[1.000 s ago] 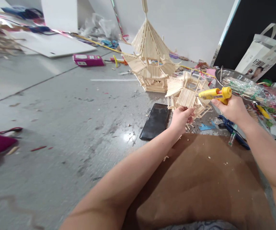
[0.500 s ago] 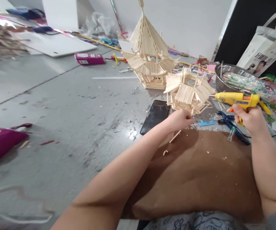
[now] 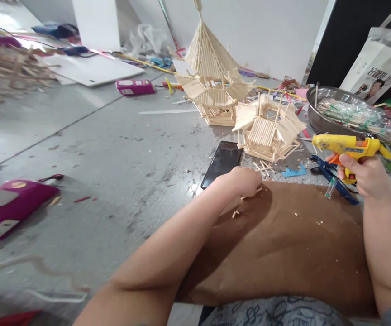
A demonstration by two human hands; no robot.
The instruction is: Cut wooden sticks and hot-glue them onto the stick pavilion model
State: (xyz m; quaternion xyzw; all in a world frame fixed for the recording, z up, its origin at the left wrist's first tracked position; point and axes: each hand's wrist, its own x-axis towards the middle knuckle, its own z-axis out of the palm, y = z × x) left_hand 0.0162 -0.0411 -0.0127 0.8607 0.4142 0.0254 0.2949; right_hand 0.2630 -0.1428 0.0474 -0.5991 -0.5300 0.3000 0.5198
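Note:
A yellow hot glue gun (image 3: 341,144) is gripped in my right hand (image 3: 372,176), raised above the floor with its nozzle pointing left. My left hand (image 3: 245,180) is low over the upper edge of a brown sheet (image 3: 283,244), its fingers pinched down on a thin wooden stick (image 3: 259,190); only the stick's ends show. Behind that hand stands a small open-topped pavilion of wooden sticks (image 3: 263,131). A taller stick pagoda (image 3: 214,86) with a pointed roof rises behind it. Several loose sticks (image 3: 265,168) lie before the small pavilion.
A black phone (image 3: 221,164) lies left of the pavilion. Blue pliers (image 3: 334,181) and a blue scrap (image 3: 293,171) are near my right hand. A metal bowl (image 3: 312,115) of wrapped sticks stands at right, below a white bag (image 3: 372,63). Purple power units (image 3: 29,203) sit at left.
My left hand has come back from the small pavilion onto the stick on the brown sheet, uncovering loose sticks. The glue gun has shifted slightly right in my right hand. The view has shifted a little.

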